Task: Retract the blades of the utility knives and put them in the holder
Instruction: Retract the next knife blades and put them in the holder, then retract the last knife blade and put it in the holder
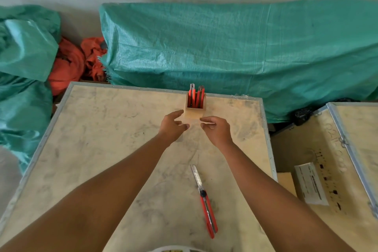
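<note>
Utility knives (195, 99) with red bodies stand upright in a small wooden holder (194, 113) near the far edge of the surface (98, 129), their tops rising above its rim. One more red utility knife (205, 202) lies flat on the surface nearer the person, well apart from the holder, with its long metal blade (196, 176) extended and pointing away toward the far side. Both bare arms reach forward over the surface. The left hand (172, 126) hovers just beside the holder's near left corner, fingers spread and loosely curled, holding nothing. The right hand (216, 129) sits just beside the holder's near right corner, its fingers also apart and empty, with the fingertips pointing toward the left hand. Neither hand clearly touches the holder. Beyond the surface, green woven tarps (235, 47) cover bulky shapes against a pale wall, with orange cloth (75, 63) bunched between them. To the right stands a wooden crate (347, 159) with a white label (309, 183) on it.
</note>
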Available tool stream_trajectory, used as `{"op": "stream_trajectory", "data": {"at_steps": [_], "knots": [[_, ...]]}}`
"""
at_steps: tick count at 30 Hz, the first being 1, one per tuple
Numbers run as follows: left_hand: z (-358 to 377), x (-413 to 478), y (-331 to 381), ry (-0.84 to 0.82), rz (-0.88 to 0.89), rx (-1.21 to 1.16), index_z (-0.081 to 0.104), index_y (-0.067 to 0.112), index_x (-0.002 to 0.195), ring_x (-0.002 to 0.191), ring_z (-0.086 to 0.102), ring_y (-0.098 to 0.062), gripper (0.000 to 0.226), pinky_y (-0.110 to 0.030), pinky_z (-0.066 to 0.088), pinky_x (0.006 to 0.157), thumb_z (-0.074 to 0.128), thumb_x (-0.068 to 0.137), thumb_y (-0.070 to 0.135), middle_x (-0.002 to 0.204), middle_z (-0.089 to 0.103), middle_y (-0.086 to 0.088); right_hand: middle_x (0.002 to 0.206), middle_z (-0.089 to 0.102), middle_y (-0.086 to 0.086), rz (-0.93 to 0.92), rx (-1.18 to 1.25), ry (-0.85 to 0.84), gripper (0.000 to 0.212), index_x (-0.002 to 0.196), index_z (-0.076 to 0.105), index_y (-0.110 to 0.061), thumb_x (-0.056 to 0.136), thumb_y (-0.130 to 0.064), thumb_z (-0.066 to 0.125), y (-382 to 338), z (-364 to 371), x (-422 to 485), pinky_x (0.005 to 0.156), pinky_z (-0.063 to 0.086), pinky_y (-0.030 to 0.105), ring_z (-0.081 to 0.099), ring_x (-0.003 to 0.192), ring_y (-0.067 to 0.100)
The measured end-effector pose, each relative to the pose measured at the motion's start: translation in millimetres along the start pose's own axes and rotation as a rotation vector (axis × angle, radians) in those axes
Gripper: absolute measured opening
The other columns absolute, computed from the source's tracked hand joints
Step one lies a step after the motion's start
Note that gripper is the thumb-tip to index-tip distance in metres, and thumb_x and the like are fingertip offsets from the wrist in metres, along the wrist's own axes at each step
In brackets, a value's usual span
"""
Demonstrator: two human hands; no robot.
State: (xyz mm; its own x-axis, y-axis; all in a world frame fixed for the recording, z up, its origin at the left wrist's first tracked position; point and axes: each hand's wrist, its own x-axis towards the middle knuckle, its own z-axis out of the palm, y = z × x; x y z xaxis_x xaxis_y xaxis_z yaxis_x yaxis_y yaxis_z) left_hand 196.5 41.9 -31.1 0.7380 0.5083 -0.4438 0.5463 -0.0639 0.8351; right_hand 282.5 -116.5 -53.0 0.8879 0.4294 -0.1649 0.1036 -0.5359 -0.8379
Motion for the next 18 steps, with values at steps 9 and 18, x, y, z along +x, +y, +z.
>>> {"op": "stream_trajectory", "data": {"at_steps": [9,18], "knots": [[50.2,-133.7,-99.3,0.018,-0.184,-0.044,0.048,0.018,0.144,0.116,0.062,-0.021,0.071,-0.032,0.055,0.087,0.08,0.081,0.014,0.147,0.052,-0.001,0.089,0.069,-0.014,0.138,-0.194,-0.5,0.027,0.096,0.078,-0.032,0.087,-0.009,0.068,78.6,-17.3,-98.3,0.071,0.059,0.032,0.066,0.078,0.012],[139.6,-214.6,-144.2,0.02,-0.23,0.313,0.05,0.014,0.141,0.113,0.061,-0.024,0.072,-0.034,0.055,0.089,0.079,0.076,0.027,0.14,0.049,-0.007,0.115,0.071,0.0,0.014,-0.33,-0.656,0.038,0.126,0.07,-0.023,0.089,-0.014,0.07,105.8,-16.3,-140.5,0.094,0.052,0.027,0.065,0.104,0.012]]}}
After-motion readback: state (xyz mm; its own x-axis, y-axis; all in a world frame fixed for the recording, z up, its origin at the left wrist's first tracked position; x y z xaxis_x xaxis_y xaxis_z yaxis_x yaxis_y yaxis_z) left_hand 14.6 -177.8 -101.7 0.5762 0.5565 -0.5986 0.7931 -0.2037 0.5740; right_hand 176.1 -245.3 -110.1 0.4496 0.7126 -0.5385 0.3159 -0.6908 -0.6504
